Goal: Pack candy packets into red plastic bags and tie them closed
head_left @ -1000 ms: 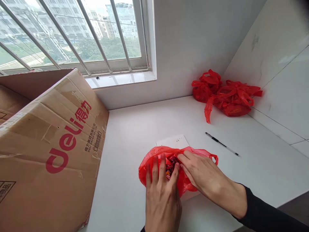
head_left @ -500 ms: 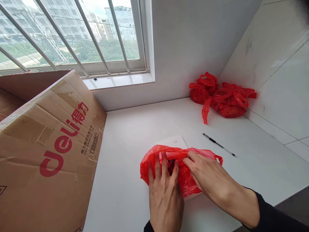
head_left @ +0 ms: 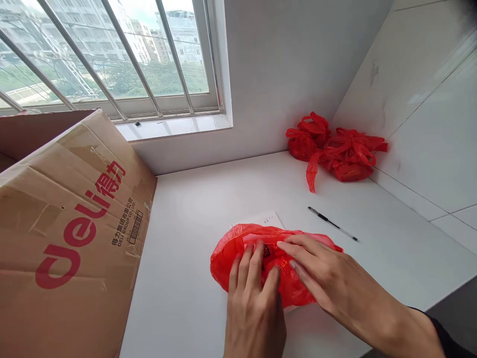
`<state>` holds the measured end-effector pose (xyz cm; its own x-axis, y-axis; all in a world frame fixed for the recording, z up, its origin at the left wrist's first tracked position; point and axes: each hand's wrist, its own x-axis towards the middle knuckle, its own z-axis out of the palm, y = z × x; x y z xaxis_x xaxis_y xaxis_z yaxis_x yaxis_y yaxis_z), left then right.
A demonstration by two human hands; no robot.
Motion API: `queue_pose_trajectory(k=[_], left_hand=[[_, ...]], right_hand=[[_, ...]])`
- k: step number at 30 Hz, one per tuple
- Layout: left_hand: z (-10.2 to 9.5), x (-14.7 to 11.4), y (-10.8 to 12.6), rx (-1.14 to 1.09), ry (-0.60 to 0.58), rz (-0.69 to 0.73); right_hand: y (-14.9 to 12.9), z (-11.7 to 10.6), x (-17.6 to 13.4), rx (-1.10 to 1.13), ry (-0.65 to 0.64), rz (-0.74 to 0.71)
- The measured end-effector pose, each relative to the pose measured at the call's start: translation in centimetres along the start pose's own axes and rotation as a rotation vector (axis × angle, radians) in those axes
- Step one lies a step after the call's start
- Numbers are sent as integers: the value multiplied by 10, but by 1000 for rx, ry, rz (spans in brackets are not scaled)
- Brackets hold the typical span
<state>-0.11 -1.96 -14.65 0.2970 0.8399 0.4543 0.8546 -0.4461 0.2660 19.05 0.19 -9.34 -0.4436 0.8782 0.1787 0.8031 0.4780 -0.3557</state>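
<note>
My left hand (head_left: 255, 308) is open, fingers reaching into the mouth of the bag (head_left: 223, 261); my right hand (head_left: 320, 271) lies over its right part, and I cannot tell whether I have any film pinched there. The bag sits nearer the surface's near edge than its far one, partly covering the paper (head_left: 275, 220). The dark contents (head_left: 267, 250) show only in a small gap between my hands. I judge the thin film could snag on my fingertips or tear if I pulled both ways, and a careless lift could spill what is inside. Dragging the bag might take the paper along. Toward the left edge, the box (head_left: 97, 223) limits a wide swing; bundles (head_left: 348, 159) fill the far right corner. Between them the surface is open toward the far edge, but rightward the pen (head_left: 333, 223) could get knocked.
</note>
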Motion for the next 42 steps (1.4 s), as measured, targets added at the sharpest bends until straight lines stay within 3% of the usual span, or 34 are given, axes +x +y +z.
queue_pose_trajectory(k=[3, 6, 10, 15, 18, 25, 29, 32, 36, 42], left_hand=[[-18, 1, -12, 61, 152, -67], [-29, 3, -25, 225, 130, -185], [-28, 3, -35, 300, 32, -313], [-26, 1, -46, 203, -174, -411], [-28, -2, -50, 164, -242, -413], [-27, -10, -54, 131, -272, -349], [-32, -8, -53, 79, -303, -421], [-39, -9, -54, 122, -227, -456], [-38, -20, -59, 200, -166, -375], [-31, -32, -60, 54, -125, -393]], right_hand=[[0, -15, -9, 109, 174, -54], [12, -20, -18, 40, 313, 32], [38, -12, -28, -26, 206, 194], [44, -13, -35, 221, 64, 386], [39, -19, -37, 319, 81, 436], [26, -28, -34, 484, 125, 422], [22, -32, -34, 543, 139, 376], [21, -35, -36, 583, 168, 354], [13, -42, -34, 690, 174, 323], [0, -48, -31, 782, 141, 290]])
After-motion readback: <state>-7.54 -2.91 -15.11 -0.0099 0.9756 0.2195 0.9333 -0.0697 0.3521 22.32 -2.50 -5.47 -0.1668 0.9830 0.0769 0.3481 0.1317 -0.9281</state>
